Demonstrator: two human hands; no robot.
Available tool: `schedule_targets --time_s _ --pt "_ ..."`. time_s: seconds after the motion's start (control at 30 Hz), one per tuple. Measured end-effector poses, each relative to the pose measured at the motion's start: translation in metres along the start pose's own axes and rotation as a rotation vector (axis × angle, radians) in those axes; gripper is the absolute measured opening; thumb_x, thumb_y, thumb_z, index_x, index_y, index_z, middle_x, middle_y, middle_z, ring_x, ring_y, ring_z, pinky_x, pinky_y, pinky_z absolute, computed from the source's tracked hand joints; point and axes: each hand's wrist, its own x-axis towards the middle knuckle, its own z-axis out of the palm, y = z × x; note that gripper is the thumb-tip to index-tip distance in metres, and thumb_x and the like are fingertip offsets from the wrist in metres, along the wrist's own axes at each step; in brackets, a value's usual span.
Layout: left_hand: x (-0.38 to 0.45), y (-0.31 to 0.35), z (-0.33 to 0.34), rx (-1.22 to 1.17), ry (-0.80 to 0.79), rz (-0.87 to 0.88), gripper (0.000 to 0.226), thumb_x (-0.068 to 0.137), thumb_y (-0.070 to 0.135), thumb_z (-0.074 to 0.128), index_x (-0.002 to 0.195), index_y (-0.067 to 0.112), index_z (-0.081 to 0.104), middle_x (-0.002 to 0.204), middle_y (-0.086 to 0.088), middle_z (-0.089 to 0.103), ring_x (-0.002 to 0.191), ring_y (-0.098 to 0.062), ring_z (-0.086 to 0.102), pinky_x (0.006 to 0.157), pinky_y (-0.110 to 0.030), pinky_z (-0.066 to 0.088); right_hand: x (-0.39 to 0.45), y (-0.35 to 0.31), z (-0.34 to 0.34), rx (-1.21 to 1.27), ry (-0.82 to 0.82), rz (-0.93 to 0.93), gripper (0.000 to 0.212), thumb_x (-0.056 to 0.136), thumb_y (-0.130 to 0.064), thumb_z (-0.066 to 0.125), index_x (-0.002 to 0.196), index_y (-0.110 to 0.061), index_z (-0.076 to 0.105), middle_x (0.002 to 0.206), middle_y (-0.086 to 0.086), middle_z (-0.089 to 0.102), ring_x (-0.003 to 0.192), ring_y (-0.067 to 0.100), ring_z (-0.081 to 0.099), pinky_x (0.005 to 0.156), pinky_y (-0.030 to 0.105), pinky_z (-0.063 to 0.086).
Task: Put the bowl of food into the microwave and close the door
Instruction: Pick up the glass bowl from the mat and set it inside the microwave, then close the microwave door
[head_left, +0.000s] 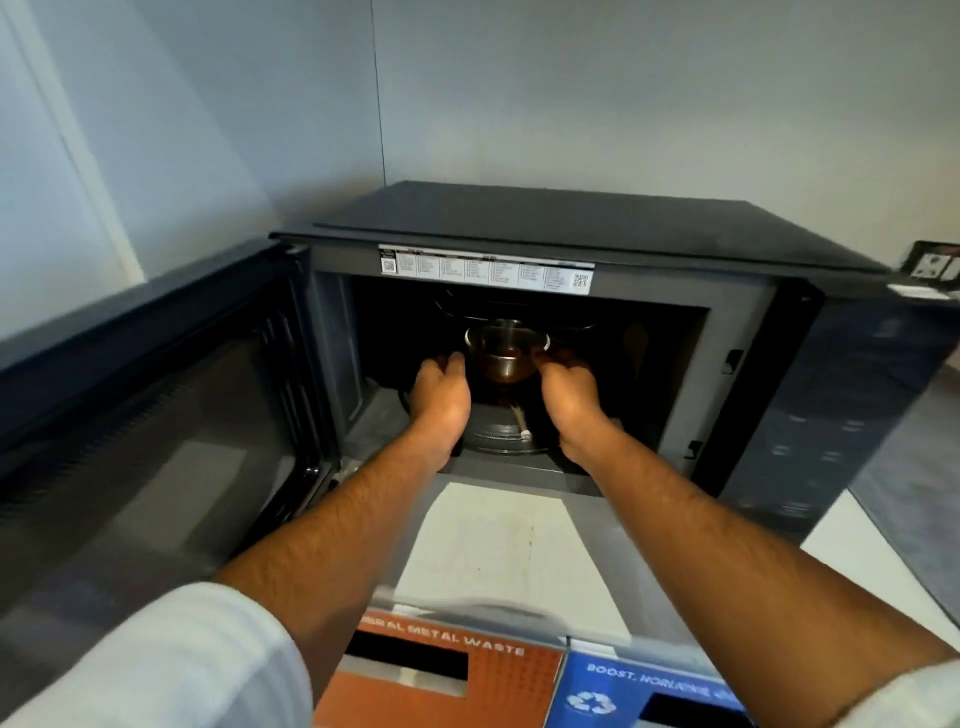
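We have the bowl (501, 358) inside the microwave (571, 291), left hand (441, 395) and right hand (569, 397) loosely cupped beside it, contact unclear; its door (156, 415) remains open

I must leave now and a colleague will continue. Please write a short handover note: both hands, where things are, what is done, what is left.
Left hand and right hand: both inside the microwave, one at each side of the glass bowl; whether the grip is firm or released cannot be told.
Bowl: inside the cavity, above the turntable.
Door: wide open, to the left.
Done: bowl brought inside.
Left: let go, withdraw hands, close door.
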Motion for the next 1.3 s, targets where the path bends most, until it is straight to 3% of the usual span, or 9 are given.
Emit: schedule_targets --time_s 0.1,0.2,0.3,0.47,0.63,0.8,0.97,1.13,1.3 --pt "-0.03 0.004 -0.009 0.024 -0.033 0.024 0.039 0.103 0.025 0.047 0.136 0.005 0.051 0.123 -0.008 0.061 0.124 -0.029 0.057 0.093 -0.027 0.038 -0.022 -0.006 -0.006 -0.103 0.001 -0.02 0.028 0.098 -0.031 0.058 0.115 -0.012 0.068 0.11 0.011 0.074 0.106 0.029 0.069 0.097 0.046 0.056" --pt "-0.065 0.003 -0.023 0.111 -0.099 0.028 0.049 0.103 0.025 0.048 0.149 0.009 0.039 0.148 -0.009 0.051 0.136 -0.025 0.049 0.104 -0.026 0.036 -0.053 -0.01 -0.016 -0.201 -0.027 -0.046 0.049 0.098 -0.034 0.062 0.14 -0.012 0.054 0.136 0.007 0.064 0.121 0.022 0.062 0.092 0.029 0.051" --pt "-0.097 0.009 -0.041 0.337 -0.17 0.116 0.053 0.102 0.026 0.051 0.151 0.011 0.037 0.152 -0.01 0.048 0.139 -0.025 0.047 0.113 -0.031 0.036 -0.087 -0.018 -0.032 -0.284 -0.077 -0.04 0.067 0.095 -0.034 0.067 0.154 -0.015 0.042 0.155 0.003 0.049 0.141 0.022 0.049 0.112 0.032 0.042" --pt "-0.135 0.04 -0.069 0.588 -0.259 0.178 0.057 0.099 0.032 0.055 0.151 0.018 0.036 0.15 -0.005 0.05 0.13 -0.025 0.055 0.111 -0.041 0.043 -0.13 -0.043 -0.064 -0.449 -0.148 -0.081 0.064 0.095 -0.035 0.067 0.152 -0.015 0.045 0.155 0.005 0.051 0.143 0.024 0.047 0.119 0.039 0.039" --pt "-0.169 0.077 -0.109 0.759 -0.303 0.182 0.062 0.098 0.031 0.057 0.153 0.012 0.035 0.157 -0.007 0.042 0.143 -0.024 0.042 0.116 -0.032 0.031 -0.165 -0.077 -0.103 -0.694 -0.17 -0.237 0.064 0.098 -0.041 0.061 0.155 -0.019 0.042 0.163 0.003 0.04 0.153 0.023 0.03 0.123 0.038 0.028" --pt "-0.205 0.129 -0.153 0.855 -0.183 0.261 0.057 0.095 0.028 0.061 0.147 0.012 0.043 0.15 -0.009 0.046 0.136 -0.028 0.048 0.113 -0.037 0.036 -0.193 -0.112 -0.143 -0.828 -0.176 -0.449 0.065 0.1 -0.043 0.055 0.157 -0.019 0.037 0.165 -0.001 0.036 0.156 0.019 0.021 0.124 0.035 0.023" --pt "-0.239 0.169 -0.188 0.962 0.019 0.346 0.053 0.094 0.023 0.062 0.143 0.006 0.049 0.149 -0.015 0.046 0.14 -0.031 0.043 0.118 -0.041 0.031 -0.203 -0.132 -0.185 -0.941 -0.159 -0.569 0.069 0.099 -0.043 0.056 0.159 -0.017 0.032 0.167 0.001 0.03 0.158 0.021 0.018 0.124 0.037 0.024" --pt "-0.278 0.183 -0.216 1.255 0.158 0.338 0.06 0.09 0.024 0.065 0.139 -0.005 0.047 0.145 -0.025 0.045 0.137 -0.042 0.042 0.116 -0.052 0.034 -0.191 -0.145 -0.221 -1.173 -0.119 -0.691 0.076 0.097 -0.041 0.058 0.16 -0.014 0.025 0.171 0.008 0.019 0.159 0.027 0.011 0.129 0.045 0.018" --pt "-0.315 0.184 -0.229 1.563 0.229 0.116 0.08 0.091 0.038 0.06 0.151 -0.005 0.028 0.158 -0.031 0.027 0.149 -0.048 0.022 0.121 -0.053 0.023 -0.171 -0.153 -0.251 -1.355 -0.135 -0.643 0.084 0.097 -0.041 0.056 0.163 -0.013 0.012 0.173 0.012 0.005 0.16 0.033 0.002 0.129 0.051 0.012"
